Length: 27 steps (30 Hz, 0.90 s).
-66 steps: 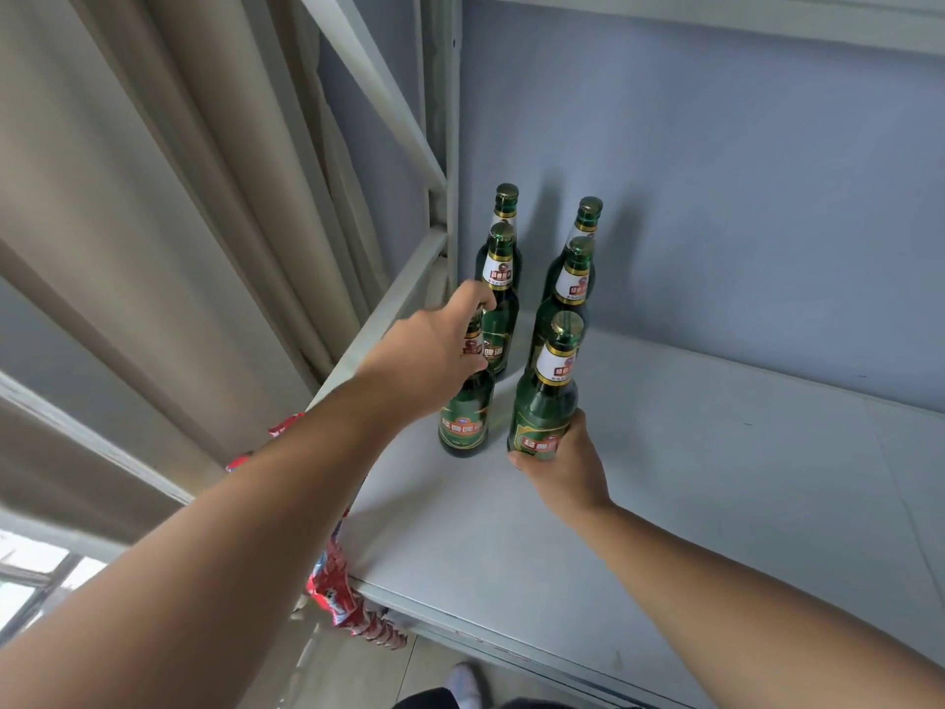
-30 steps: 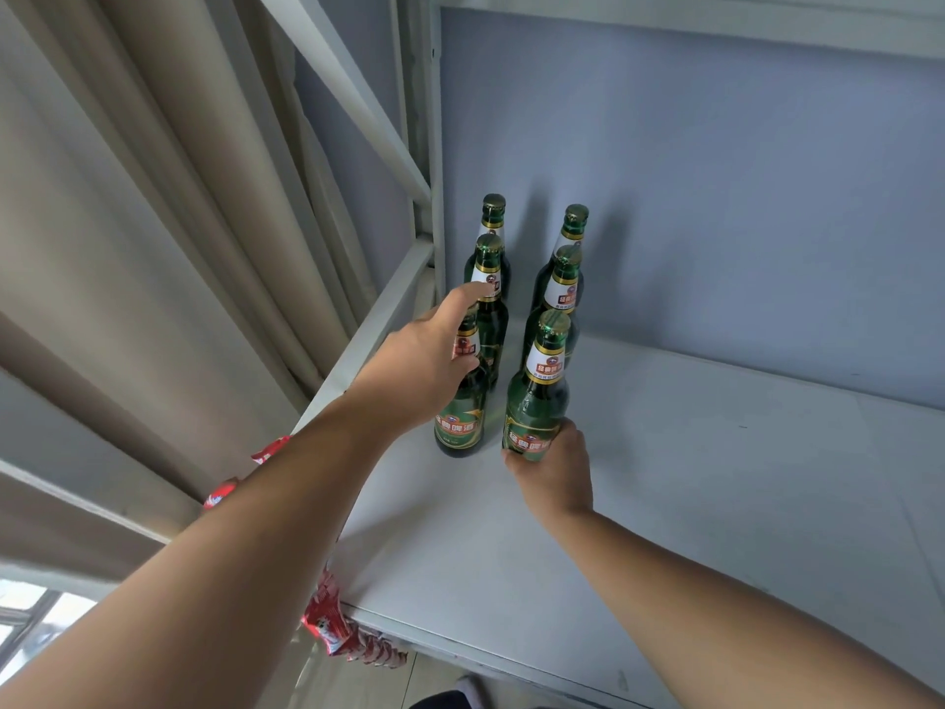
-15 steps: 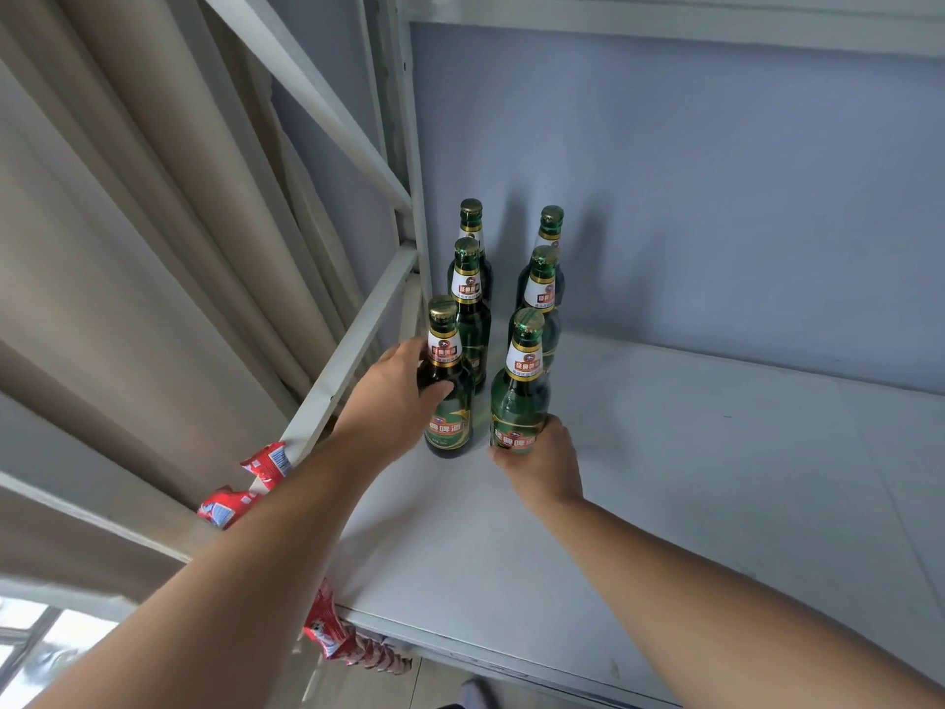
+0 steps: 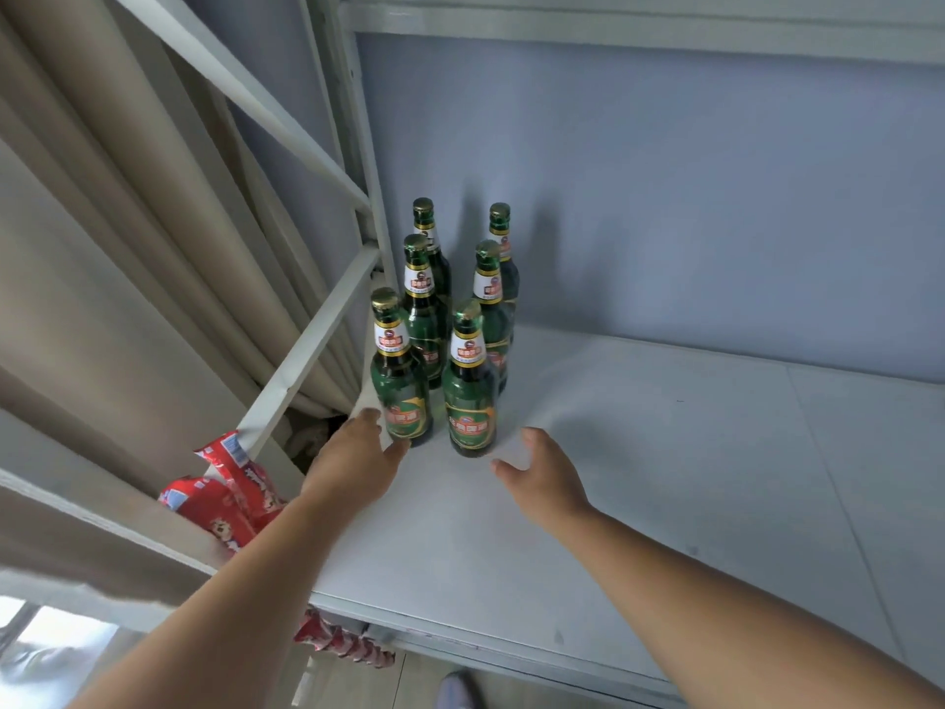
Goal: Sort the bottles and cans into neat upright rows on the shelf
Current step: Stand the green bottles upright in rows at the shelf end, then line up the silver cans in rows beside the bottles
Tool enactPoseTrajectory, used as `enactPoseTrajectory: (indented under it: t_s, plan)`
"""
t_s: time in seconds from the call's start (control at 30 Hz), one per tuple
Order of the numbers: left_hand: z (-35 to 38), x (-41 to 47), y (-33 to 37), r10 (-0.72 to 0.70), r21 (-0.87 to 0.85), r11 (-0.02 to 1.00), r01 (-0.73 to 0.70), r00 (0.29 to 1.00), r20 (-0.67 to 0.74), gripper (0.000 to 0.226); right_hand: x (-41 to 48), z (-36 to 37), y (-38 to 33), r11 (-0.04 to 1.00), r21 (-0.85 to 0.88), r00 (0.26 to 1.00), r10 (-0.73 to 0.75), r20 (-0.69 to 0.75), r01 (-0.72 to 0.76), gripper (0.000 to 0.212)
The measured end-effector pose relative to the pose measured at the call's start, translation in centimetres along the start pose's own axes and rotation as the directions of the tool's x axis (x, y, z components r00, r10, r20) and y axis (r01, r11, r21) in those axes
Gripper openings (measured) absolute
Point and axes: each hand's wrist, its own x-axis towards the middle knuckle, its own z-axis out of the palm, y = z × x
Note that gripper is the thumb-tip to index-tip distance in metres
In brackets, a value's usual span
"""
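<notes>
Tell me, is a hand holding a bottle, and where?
No grip. The left hand at most touches the front-left bottle at its base with open fingers; the right hand is open, touching nothing.

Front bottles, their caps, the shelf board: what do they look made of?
The front left bottle and front right bottle look like green glass: glossy, see-through, with sharp highlights. Their caps are probably metal, judging by the gold sheen and the crimped look. The shelf board is matte pale grey, smooth and flat with a thin seam; painted metal or laminate, the look leaves it open.
</notes>
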Motion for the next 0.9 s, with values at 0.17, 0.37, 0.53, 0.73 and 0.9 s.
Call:
enactPoseTrajectory:
  t_s: [0.17, 0.37, 0.53, 0.73, 0.9]
  plan:
    - [4.7, -3.2, 2.3, -0.044, 0.002, 0.999, 0.044, 0.998, 0.049, 0.054, -3.6, -4.0, 5.0, 0.999, -0.006, 0.999, 0.034, 0.002, -0.034, 0.07]
    - [9.7, -7.6, 8.7, 0.061, 0.042, 0.997, -0.064, 0.996, 0.071, 0.046, -9.0, -9.7, 12.4, 0.988, 0.057, 0.986, 0.147, -0.077, -0.143, 0.066]
    - [13.9, -12.0, 14.6, 0.161, 0.074, 0.982, -0.176, 0.972, 0.171, 0.04, -13.7, -14.2, 17.7, 0.964, 0.173, 0.961, 0.229, -0.157, -0.202, 0.061]
    - [19.1, -17.4, 20.8, 0.302, 0.037, 0.945, -0.326, 0.906, 0.296, 0.037, -19.9, -19.1, 23.9, 0.924, 0.284, 0.921, 0.323, -0.22, -0.256, 0.059]
    - [23.0, -21.3, 24.9, 0.39, 0.015, 0.904, -0.428, 0.837, 0.384, 0.033, -24.0, -21.6, 28.2, 0.871, 0.371, 0.869, 0.427, -0.249, -0.322, 0.053]
